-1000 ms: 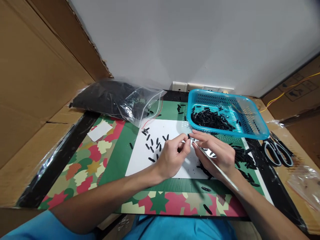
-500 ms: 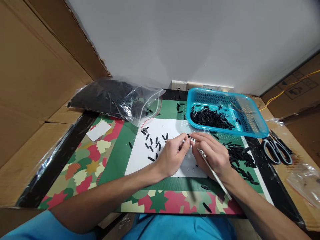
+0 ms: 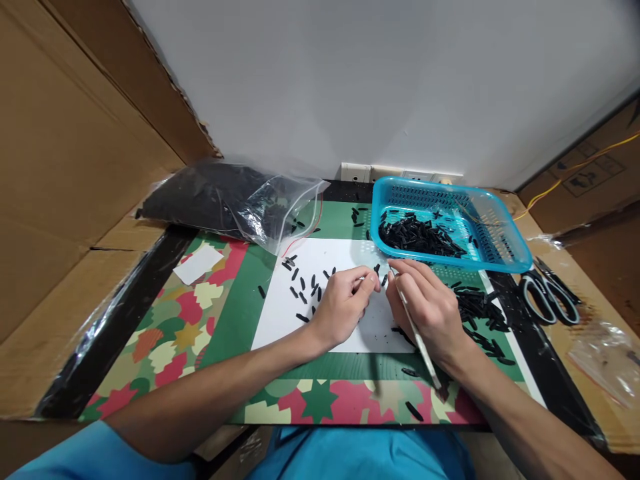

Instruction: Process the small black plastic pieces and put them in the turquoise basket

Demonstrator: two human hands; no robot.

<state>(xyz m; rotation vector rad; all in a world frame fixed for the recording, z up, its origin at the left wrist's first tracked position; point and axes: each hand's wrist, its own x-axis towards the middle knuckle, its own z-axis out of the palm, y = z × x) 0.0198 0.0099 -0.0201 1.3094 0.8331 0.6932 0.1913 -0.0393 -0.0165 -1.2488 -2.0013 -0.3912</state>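
Note:
My left hand (image 3: 343, 303) is closed above the white sheet (image 3: 370, 337), thumb against fingertips. Whatever it may pinch is too small or hidden to make out. To its right, my right hand (image 3: 425, 310) grips a slim, pale, pen-like tool (image 3: 423, 350), its tip pointing up toward the left fingers and its tail slanting down toward me. A small gap separates the two hands. Short black strips (image 3: 302, 283) lie scattered on the sheet left of my left hand. A denser pile of black strips (image 3: 477, 307) lies to the right of my right hand.
A blue plastic basket (image 3: 450, 263) with black strips stands at the back right. A clear zip bag (image 3: 215, 200) full of black pieces lies at the back left. Scissors (image 3: 547, 300) rest at the right edge. Cardboard (image 3: 60, 153) rises on the left; sockets (image 3: 356, 173) line the wall.
My hands have moved slightly apart, and the tool's tip has come away from the left fingertips. The small black strip between the hands no longer shows at the fingertips.

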